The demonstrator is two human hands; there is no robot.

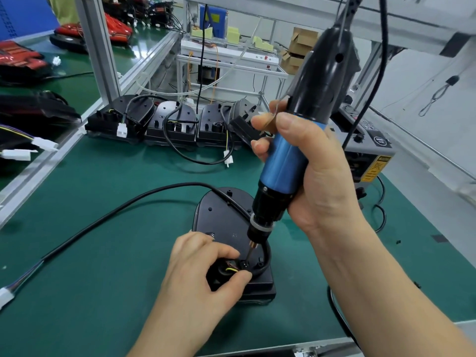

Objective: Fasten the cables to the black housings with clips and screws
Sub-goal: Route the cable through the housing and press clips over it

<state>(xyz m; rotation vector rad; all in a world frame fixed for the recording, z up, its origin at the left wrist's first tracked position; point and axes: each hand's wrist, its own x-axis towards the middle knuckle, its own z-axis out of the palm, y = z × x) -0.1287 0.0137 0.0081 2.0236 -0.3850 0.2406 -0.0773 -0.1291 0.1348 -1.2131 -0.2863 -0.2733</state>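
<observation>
Bench mat [103, 266]: matt green, rubbery look, fine texture. Housing [221, 220]: smooth black plastic, satin with a faint sheen. Cable [103, 219]: smooth black jacket, slightly glossy. Screwdriver [286, 163]: blue grip section has a metallic sheen, upper body is glossy black plastic, bit [252, 249] bare metal. Connector [5, 297]: white plastic. Frame post [100, 47]: matt silver extrusion, looks like aluminium. Boxes [301, 45] at the back: plain brown cardboard.

Spot under driver bit [251, 249] too small to tell; left hand [198, 274] hides part of housing [224, 220]; connector [5, 297] clipped lower left.
</observation>
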